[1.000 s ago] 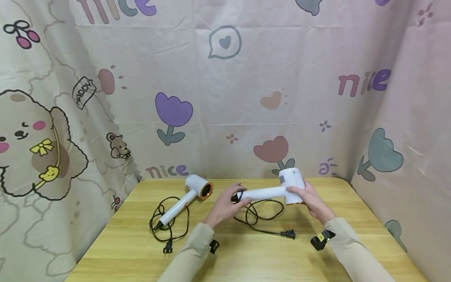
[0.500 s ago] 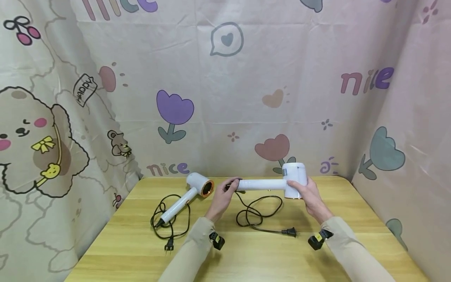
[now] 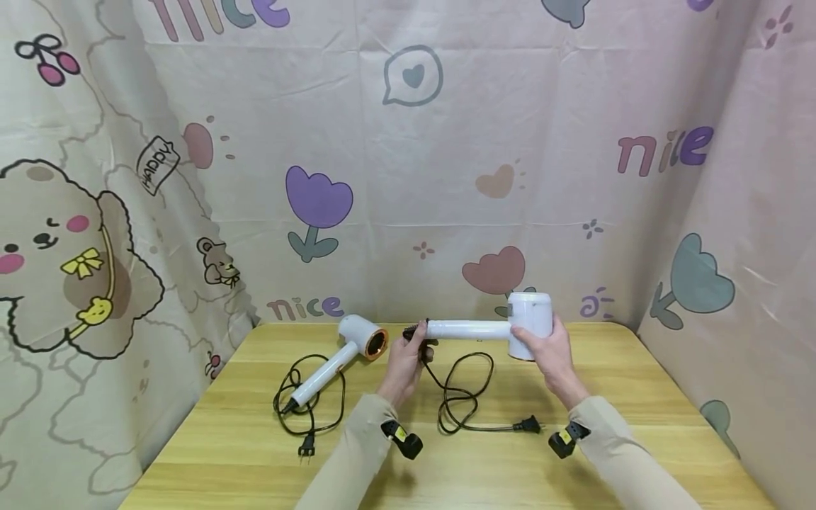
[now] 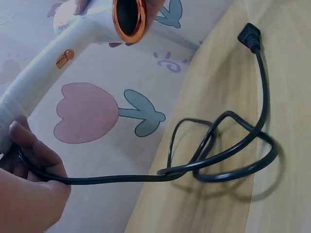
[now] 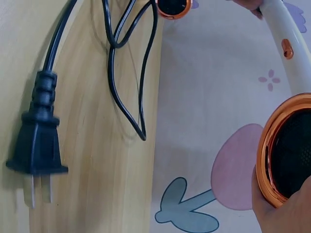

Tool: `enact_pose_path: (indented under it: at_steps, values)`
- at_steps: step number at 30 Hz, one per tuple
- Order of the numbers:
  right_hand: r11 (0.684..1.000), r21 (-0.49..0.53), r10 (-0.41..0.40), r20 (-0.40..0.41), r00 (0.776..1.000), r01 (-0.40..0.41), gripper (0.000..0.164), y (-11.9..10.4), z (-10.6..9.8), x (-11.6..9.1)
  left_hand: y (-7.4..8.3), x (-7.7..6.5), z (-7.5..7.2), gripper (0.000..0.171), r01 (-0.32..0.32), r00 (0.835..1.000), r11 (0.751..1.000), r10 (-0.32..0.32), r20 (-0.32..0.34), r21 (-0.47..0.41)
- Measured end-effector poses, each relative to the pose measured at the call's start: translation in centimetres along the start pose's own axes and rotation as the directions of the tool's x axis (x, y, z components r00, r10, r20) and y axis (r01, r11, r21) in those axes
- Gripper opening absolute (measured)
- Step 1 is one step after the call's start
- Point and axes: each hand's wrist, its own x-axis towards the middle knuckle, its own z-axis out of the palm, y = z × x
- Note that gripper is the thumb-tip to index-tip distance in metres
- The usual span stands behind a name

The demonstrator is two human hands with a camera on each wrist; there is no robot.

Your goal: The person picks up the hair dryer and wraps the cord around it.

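A white hair dryer (image 3: 468, 330) with a copper-rimmed outlet (image 4: 129, 19) is held up above the table, its handle level. My left hand (image 3: 403, 365) grips the handle's end, where the black cord (image 4: 112, 179) comes out and runs across the fingers. My right hand (image 3: 550, 354) holds the barrel, thumb on the near side; the right wrist view shows it beside the copper rim (image 5: 266, 145). From the left hand the cord hangs down in loose loops to its two-pin plug (image 3: 528, 424), which lies on the wood. A copper switch (image 4: 65, 58) shows on the handle.
A second white hair dryer (image 3: 326, 372) lies at the left of the wooden table (image 3: 484, 474), its cord coiled round it and its plug (image 3: 307, 445) toward the front. A printed curtain (image 3: 408, 177) hangs behind and at both sides.
The held dryer has risen slightly and its handle has levelled. My left hand has moved a little left round the handle's end, and the cord's loops have shifted. The second dryer stays put.
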Motion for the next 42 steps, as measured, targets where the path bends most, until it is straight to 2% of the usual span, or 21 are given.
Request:
enact_pose_path:
  at_steps: [4,7,10,14,16,17,18,19,22,25,27,29,31,32,33,35,37,39,41,42]
  values:
    - [1.000,0.008,0.027,0.048,0.998,-0.027,0.074,-0.2,-0.2,0.2,0.2,-0.2,0.2,0.040,0.011,1.000,1.000,-0.011,-0.017,-0.010]
    - [0.999,-0.002,0.046,0.076,0.996,-0.046,0.075,-0.4,-0.4,0.4,0.4,-0.1,0.2,0.039,0.003,1.000,1.000,-0.003,-0.001,0.012]
    - [0.999,-0.022,0.041,0.049,0.998,-0.040,0.079,-0.7,-0.3,0.5,0.4,0.0,0.0,0.042,0.015,1.000,0.998,-0.015,0.008,0.059]
    - [0.999,-0.037,-0.003,-0.016,1.000,0.002,0.081,-0.9,0.2,0.5,0.6,-0.2,-0.3,0.047,0.034,0.999,0.984,-0.031,-0.020,0.177]
    - [0.998,-0.052,-0.021,-0.044,0.999,0.019,0.082,-0.8,0.3,0.5,0.7,-0.4,-0.3,0.051,0.018,0.999,0.958,-0.006,-0.042,0.286]
    - [0.998,-0.062,-0.028,-0.058,0.998,0.024,0.082,-0.8,0.3,0.4,0.7,-0.5,-0.3,0.052,-0.001,0.998,0.936,0.020,-0.051,0.353]
    - [0.997,-0.074,-0.035,-0.072,0.997,0.030,0.083,-0.8,0.3,0.4,0.8,-0.7,-0.2,0.053,-0.029,0.997,0.903,0.058,-0.056,0.429]
    - [0.996,-0.086,-0.043,-0.086,0.995,0.035,0.083,-0.7,0.2,0.5,0.8,-0.8,0.0,0.052,-0.057,0.994,0.859,0.099,-0.056,0.508]
    - [0.991,-0.128,-0.063,-0.117,0.991,0.048,0.085,-0.7,-0.1,0.6,0.9,-1.2,0.4,0.039,-0.162,0.973,0.688,0.232,-0.003,0.707]
    - [0.984,-0.164,-0.082,-0.111,0.990,0.063,0.085,-0.7,-0.5,0.8,1.1,-1.3,0.4,0.021,-0.277,0.934,0.514,0.341,0.103,0.812]
    - [0.978,-0.194,-0.092,-0.092,0.991,0.073,0.085,-0.7,-0.8,1.0,1.3,-1.2,0.2,0.014,-0.355,0.901,0.386,0.383,0.202,0.852]
    - [0.972,-0.219,-0.103,-0.070,0.992,0.086,0.084,-0.8,-1.1,1.3,1.8,-0.9,-0.1,0.010,-0.428,0.862,0.242,0.399,0.313,0.870]
    - [0.964,-0.248,-0.114,-0.052,0.992,0.098,0.083,-1.0,-1.4,1.6,2.6,-0.7,-0.3,0.009,-0.493,0.821,0.103,0.384,0.423,0.864]
    - [0.960,-0.259,-0.120,-0.045,0.992,0.104,0.082,-1.1,-1.6,1.7,3.0,-0.5,-0.5,0.009,-0.523,0.799,0.040,0.373,0.473,0.852]
    - [0.957,-0.268,-0.120,-0.038,0.992,0.106,0.082,-1.1,-1.7,1.8,3.4,-0.4,-0.7,0.009,-0.549,0.779,-0.012,0.355,0.516,0.836]
    - [0.950,-0.295,-0.118,-0.024,0.993,0.105,0.083,-1.1,-2.0,2.0,4.1,-0.1,-1.0,0.009,-0.598,0.735,-0.097,0.328,0.593,0.795]
    - [0.941,-0.324,-0.110,-0.005,0.994,0.103,0.083,-1.0,-2.3,2.0,4.6,0.1,-1.2,0.010,-0.639,0.691,-0.160,0.310,0.653,0.752]
    - [0.934,-0.344,-0.100,0.018,0.995,0.100,0.083,-0.9,-2.6,2.0,5.0,0.4,-1.4,0.010,-0.672,0.651,-0.194,0.305,0.695,0.714]
    - [0.929,-0.356,-0.093,0.041,0.995,0.102,0.083,-0.8,-3.1,2.1,5.3,0.8,-1.4,0.009,-0.691,0.625,-0.199,0.319,0.713,0.695]
    - [0.929,-0.354,-0.092,0.051,0.994,0.105,0.082,-0.8,-3.4,2.1,5.4,0.9,-1.4,0.009,-0.697,0.617,-0.191,0.331,0.714,0.691]
